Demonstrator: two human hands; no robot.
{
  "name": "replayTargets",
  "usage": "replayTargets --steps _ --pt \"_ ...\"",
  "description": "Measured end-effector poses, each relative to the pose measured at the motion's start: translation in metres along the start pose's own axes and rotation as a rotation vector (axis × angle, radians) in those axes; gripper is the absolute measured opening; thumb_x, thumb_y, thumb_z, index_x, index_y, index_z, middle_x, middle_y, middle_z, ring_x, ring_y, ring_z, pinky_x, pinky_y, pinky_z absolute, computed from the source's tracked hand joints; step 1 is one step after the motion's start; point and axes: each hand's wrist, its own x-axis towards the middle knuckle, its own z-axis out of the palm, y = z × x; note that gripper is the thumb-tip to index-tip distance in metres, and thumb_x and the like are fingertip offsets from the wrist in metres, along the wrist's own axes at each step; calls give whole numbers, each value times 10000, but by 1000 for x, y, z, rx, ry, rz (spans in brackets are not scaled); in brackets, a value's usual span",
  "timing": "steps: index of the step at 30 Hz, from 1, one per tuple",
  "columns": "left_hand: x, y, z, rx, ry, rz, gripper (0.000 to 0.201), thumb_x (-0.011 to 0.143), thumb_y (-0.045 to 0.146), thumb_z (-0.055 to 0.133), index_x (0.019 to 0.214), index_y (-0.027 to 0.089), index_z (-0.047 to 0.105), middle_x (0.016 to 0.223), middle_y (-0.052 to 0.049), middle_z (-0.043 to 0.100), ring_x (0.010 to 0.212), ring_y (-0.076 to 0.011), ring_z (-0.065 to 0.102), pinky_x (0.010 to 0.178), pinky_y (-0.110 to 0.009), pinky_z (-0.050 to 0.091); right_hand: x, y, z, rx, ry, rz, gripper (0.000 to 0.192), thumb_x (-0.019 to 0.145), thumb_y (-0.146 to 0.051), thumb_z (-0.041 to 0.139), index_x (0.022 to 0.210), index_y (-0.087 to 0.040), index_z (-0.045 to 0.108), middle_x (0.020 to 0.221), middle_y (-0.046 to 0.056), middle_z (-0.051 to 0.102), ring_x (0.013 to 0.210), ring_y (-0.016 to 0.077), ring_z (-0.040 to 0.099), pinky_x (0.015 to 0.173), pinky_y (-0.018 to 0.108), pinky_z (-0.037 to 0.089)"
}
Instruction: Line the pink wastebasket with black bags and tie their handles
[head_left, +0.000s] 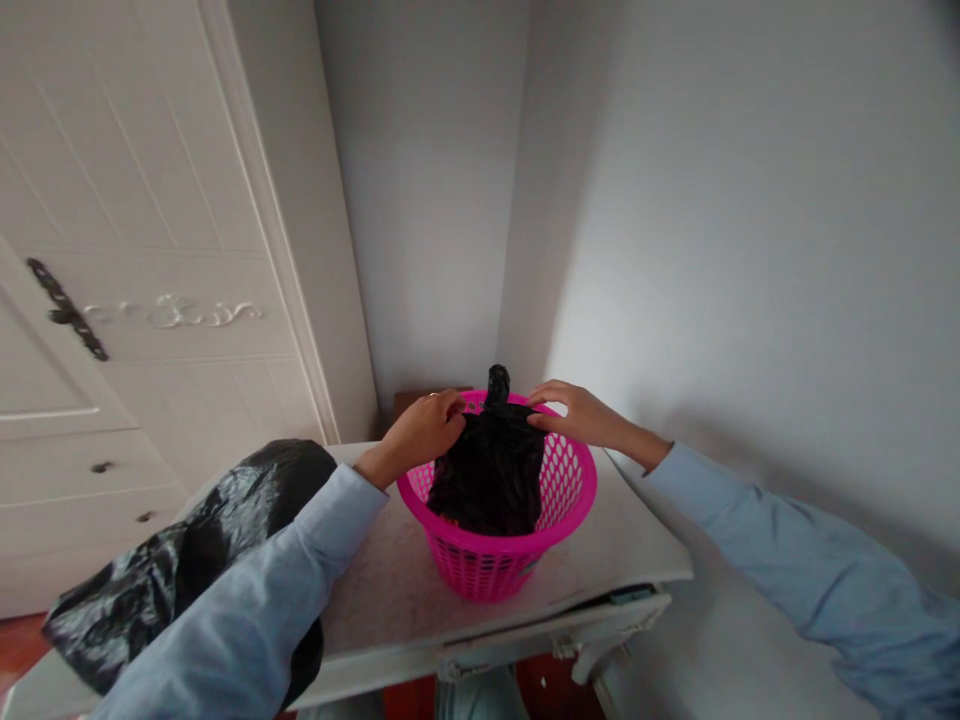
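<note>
Black bag (491,465) sat inside pink basket (517,555) on table (390,590), top already knotted. Left hand (420,430) and right hand (574,412) gripped bag's upper edges, fingers closed on plastic. Bag not yet lifted out. Second black bag (187,560) lay beside.

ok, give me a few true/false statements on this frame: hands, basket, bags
1. Both hands are on the black bag in the pink basket. True: the left hand and right hand touch the tied black bag near its top, in the pink basket.
2. The basket stands on the floor. False: it stands on a white table.
3. The bag in the basket is knotted at the top. True.
4. The basket is blue. False: it is pink.
5. A second black bag lies on the table to the left. True.
6. The person's sleeves are red. False: they are light blue.
</note>
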Motion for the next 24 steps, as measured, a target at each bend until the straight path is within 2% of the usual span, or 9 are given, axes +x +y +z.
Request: replayTargets --steps 3,5,9,11,16,18,20,22,24 --pt "4 10 3 38 -67 80 502 908 318 644 1376 144 595 1306 -134 705 1189 -271 667 1043 -375 494 14 -11 12 107 -48 46 517 891 -418 699 1344 -173 660 1272 134 700 1138 269 671 1010 405 496" --pt "5 13 6 104 -128 86 556 858 380 735 1357 167 609 1288 -123 715 1162 -291 681 1000 -385 520 25 -17 21 96 -125 63 601 868 -364 733 1422 -169 602 1229 130 722 1070 262 693 944 380 511" --pt "1 12 3 170 -130 29 311 885 254 655 1191 227 702 1149 -69 768 1074 -289 721 893 -369 544 41 -20 27 -20 -233 -5 290 842 -175 673 1116 -154 767 985 84 766 873 218 691 790 310 474" --pt "-5 9 -5 188 -81 -14 274 921 237 562 1149 243 715 1123 -63 773 1066 -290 723 885 -377 537 40 -15 23 34 -185 13 197 844 -178 627 961 -156 783 944 70 762 852 204 682 767 299 461" --pt "-23 -3 -23 200 86 -189 287 934 275 478 1110 191 689 1022 -92 769 958 -293 726 831 -392 531 17 10 -3 346 0 250 241 783 -368 683 876 -150 726 838 55 726 770 192 642 769 333 492" --pt "-26 -5 -24 129 148 -213 313 901 266 503 1159 176 658 1008 -79 763 932 -265 719 824 -368 531 7 13 -12 483 15 306 321 732 -405 757 924 -153 705 916 66 731 828 194 653 830 351 509" --pt "-25 -4 -20 72 168 -158 385 869 264 536 1230 176 636 996 -69 755 930 -250 705 842 -359 527 3 8 -16 614 -8 321 454 716 -421 813 1068 -163 685 1121 97 726 977 203 669 936 361 508" --pt "-19 1 -14 80 124 -46 390 856 299 574 1220 190 658 998 -73 749 947 -258 689 868 -370 518 6 -3 -15 696 -58 319 585 743 -439 827 1233 -181 637 1322 122 666 1128 206 651 1023 354 487" --pt "-12 7 -9 99 61 57 316 850 380 622 1095 200 711 997 -86 744 953 -275 674 875 -386 505 16 -16 -10 661 -94 342 673 763 -462 823 1326 -172 595 1301 136 677 1107 211 664 987 347 508"
